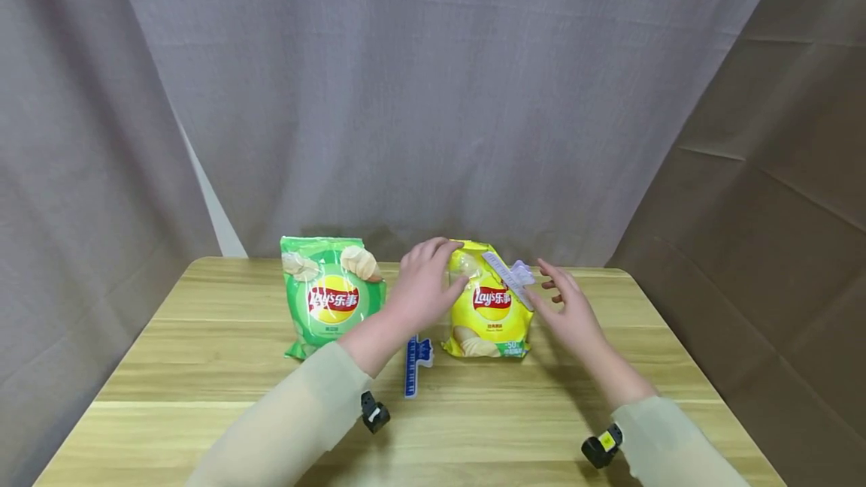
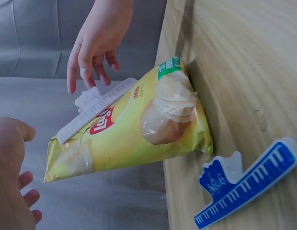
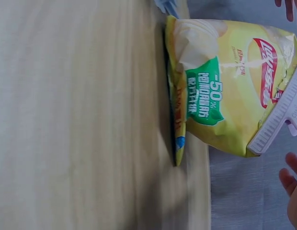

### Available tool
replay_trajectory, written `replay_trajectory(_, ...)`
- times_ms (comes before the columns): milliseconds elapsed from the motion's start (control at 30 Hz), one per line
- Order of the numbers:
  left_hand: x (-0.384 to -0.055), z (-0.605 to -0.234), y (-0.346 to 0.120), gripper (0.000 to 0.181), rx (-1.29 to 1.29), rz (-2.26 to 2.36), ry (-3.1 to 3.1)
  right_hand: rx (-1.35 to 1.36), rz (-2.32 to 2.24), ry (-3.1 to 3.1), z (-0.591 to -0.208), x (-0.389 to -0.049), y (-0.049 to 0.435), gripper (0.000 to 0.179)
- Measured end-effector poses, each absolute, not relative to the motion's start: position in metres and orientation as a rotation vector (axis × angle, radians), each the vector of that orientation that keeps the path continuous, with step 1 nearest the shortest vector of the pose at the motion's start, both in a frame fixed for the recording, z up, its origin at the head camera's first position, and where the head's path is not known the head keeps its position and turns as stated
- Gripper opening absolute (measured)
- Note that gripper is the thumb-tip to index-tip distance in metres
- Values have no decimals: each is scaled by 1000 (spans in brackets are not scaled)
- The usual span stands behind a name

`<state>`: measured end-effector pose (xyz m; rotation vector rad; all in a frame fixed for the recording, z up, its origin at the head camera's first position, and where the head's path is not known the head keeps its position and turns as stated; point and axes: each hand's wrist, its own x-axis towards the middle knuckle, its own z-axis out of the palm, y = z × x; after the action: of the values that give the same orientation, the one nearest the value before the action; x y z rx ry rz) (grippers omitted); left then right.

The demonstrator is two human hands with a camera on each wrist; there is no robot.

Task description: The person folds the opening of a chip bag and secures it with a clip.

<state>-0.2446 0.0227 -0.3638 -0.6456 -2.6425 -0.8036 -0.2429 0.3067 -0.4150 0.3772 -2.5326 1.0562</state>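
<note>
A yellow Lay's chip bag [image 1: 490, 322] stands upright on the table. A pale lilac clip [image 1: 507, 279] with a piano-key pattern sits slantwise across its upper right corner. My left hand [image 1: 426, 284] is beside the bag's upper left, fingers loosely bent; the left wrist view shows it apart from the bag [image 2: 139, 120]. My right hand [image 1: 571, 314] hovers right of the clip with fingers spread, and the right wrist view shows a gap between its fingers and the clip [image 3: 278, 112]. Neither hand holds anything.
A green Lay's chip bag [image 1: 325, 322] stands on the left, partly behind my left forearm. The blue piano-key clip [image 1: 411, 370] lies on the wooden table [image 1: 487, 427] between the bags. A grey curtain [image 1: 433, 96] hangs behind the table.
</note>
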Motion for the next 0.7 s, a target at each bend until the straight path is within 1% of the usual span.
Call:
replay_trajectory(167,-232,-371,14,54,-665,-841,-2629,389,1020,-2488,-420,-229,310,57)
replay_trajectory(433,-209,-389,-12,55,-654,-872,-2631,370,978,-2484,-427,-205,311,46)
replay_trajectory(700,-190,-405,-41,54,-573,-920,-2641,385,946,-2492,-433,-192,313,46)
